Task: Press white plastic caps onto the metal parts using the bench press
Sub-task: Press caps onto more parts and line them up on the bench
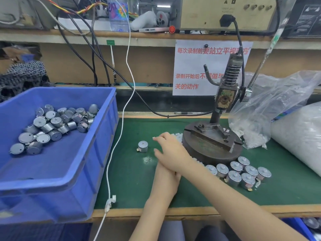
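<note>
Right grip (171, 151) reaches over loose caps (179, 136) by the press (212, 146), too blurred to tell if it pinches one; left grip (166, 180) is mostly hidden under its wrist. A motor (143, 146) stands just left on the bench (132, 181); a sweep could topple it.

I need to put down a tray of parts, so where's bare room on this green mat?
Bare green mat lies between the white cable and the left hand, and front right below the cluster of metal parts. Around the press base it is crowded.
</note>
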